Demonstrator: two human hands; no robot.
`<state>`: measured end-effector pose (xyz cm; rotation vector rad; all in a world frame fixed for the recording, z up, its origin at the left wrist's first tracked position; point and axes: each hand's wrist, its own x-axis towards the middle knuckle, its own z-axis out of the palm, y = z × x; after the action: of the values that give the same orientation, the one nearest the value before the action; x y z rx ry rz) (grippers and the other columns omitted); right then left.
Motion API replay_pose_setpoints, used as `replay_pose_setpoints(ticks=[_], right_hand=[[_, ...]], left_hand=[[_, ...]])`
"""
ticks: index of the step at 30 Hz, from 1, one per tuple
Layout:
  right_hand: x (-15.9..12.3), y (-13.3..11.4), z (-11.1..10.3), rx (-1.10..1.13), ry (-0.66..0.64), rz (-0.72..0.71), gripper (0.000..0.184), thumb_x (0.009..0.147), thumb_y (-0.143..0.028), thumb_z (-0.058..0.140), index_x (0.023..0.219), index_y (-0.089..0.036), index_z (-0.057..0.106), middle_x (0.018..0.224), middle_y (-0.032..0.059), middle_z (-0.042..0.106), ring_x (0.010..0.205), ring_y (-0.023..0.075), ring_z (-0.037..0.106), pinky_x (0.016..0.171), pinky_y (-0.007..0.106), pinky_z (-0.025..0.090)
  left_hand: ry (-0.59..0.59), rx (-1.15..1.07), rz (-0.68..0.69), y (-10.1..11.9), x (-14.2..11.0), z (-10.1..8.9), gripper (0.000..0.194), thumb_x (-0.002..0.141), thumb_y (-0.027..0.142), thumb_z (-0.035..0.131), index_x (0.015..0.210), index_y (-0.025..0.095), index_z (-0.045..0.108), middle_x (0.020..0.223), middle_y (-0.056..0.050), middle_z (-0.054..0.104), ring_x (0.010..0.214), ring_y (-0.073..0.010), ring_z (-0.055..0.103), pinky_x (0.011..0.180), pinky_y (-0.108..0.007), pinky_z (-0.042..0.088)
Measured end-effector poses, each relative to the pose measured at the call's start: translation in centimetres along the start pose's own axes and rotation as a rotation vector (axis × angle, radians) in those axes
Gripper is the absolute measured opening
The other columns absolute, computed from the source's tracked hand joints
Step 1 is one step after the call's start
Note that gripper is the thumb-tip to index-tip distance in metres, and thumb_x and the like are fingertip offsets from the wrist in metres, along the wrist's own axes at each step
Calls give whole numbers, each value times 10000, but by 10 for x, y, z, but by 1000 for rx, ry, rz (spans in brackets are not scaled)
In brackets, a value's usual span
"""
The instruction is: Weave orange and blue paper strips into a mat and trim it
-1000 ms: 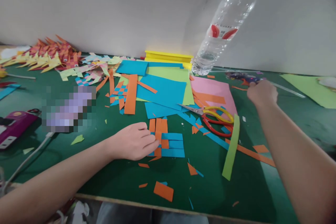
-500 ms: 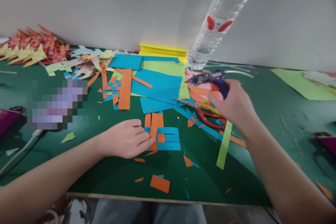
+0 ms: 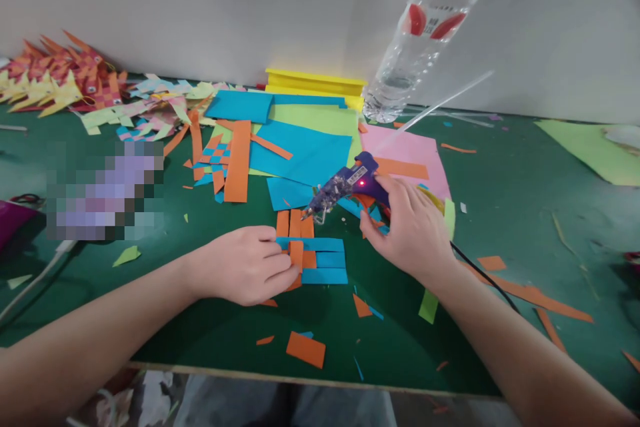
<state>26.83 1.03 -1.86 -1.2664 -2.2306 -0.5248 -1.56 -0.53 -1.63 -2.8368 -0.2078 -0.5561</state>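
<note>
My left hand point(image 3: 250, 265) is closed on the left side of a small woven piece of blue and orange paper strips point(image 3: 325, 259) lying near the table's front. Its fingertips press an orange strip that is folded back over the weave; the pinch itself is partly hidden. In my right hand point(image 3: 413, 227) is a blue hot glue gun point(image 3: 357, 180) with a small red light on. Clear glue clings around its front end, and the nozzle points down-left, close above the upper orange strips of the weave. A clear glue stick point(image 3: 445, 103) sticks out of its back.
Blue sheets point(image 3: 305, 150) and a pink sheet point(image 3: 407, 153) lie behind the weave. A water bottle point(image 3: 420, 47) stands at the back. Woven paper fish point(image 3: 60, 77) are heaped at far left, near a blurred device point(image 3: 107, 193) on a cable. Orange scraps point(image 3: 306, 349) lie in front.
My right hand has brought the glue gun left and down from above the scissors to the weave. The orange strip under my left hand is now folded down, baring the blue strip behind.
</note>
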Motion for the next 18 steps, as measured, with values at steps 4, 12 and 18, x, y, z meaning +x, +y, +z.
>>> replay_pose_setpoints(ticks=[4, 12, 18], right_hand=[[-2, -5, -2, 14, 20, -42, 446, 906, -273, 549, 1320, -132, 457, 1073, 176, 706, 964, 317, 697, 755, 433, 584], [-1, -8, -3, 15, -15, -133, 467, 911, -213, 540, 1356, -89, 472, 1086, 189, 715, 955, 315, 692, 782, 436, 571], [2, -7, -6, -38, -4, -190, 396, 915, -192, 538, 1287, -53, 533, 1047, 183, 721, 912, 285, 688, 762, 405, 563]], left_hand=[[-6, -15, -3, 2, 3, 0, 258, 979, 136, 479, 813, 165, 675, 563, 17, 556, 505, -128, 497, 537, -294, 406], [-10, -46, -19, 0, 3, 0, 298, 990, 128, 438, 803, 159, 667, 562, 8, 551, 497, -136, 492, 526, -296, 404], [-8, -62, -23, 1, 1, -3, 366, 992, 95, 365, 836, 133, 693, 578, -3, 569, 495, -147, 497, 524, -311, 418]])
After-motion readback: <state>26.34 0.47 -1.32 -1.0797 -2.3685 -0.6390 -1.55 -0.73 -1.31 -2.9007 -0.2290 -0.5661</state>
